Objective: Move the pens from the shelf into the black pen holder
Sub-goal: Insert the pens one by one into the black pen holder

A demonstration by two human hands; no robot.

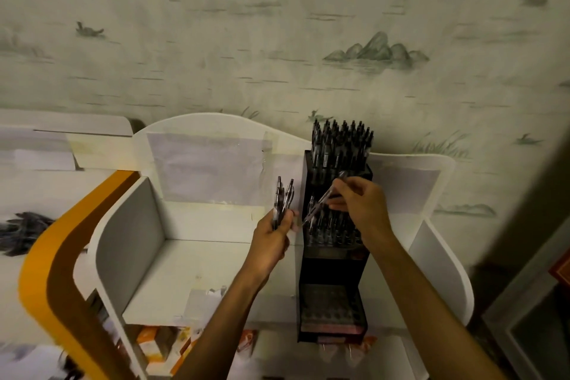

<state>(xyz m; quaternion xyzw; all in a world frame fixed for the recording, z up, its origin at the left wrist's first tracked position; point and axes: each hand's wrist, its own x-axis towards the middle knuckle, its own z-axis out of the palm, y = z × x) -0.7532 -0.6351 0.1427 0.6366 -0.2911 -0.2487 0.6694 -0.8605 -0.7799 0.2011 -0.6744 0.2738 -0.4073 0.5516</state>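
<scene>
Black pen holder [334, 256]: tiered, standing upright on the white shelf [197, 271], right of centre, against its back panel. Top tier packed with pens [340, 142], caps up. Middle tier holds a row of pens along its front, gaps behind. Lowest tier shows open holes, no pens visible there. Judged well along, perhaps past half, with the lower slots left to fill.

Right hand [361, 203] pinches a single pen [324, 197] between thumb and fingertips, tilted, tip down-left over the middle tier; not yet seated in a hole, as far as can be told.

Left hand [273, 237] grips a small bundle of pens [283, 197], upright, just left of the holder. Count looks like three or four; blur prevents certainty. These remain to be placed.

Shelf compartment left of the holder: no loose pens seen on its floor. Below the shelf, orange-and-white packets [151, 345], contents unclear. Further left, an orange curved panel [46, 256] and a dark heap [24, 231], possibly more pens; too blurred to tell.
</scene>
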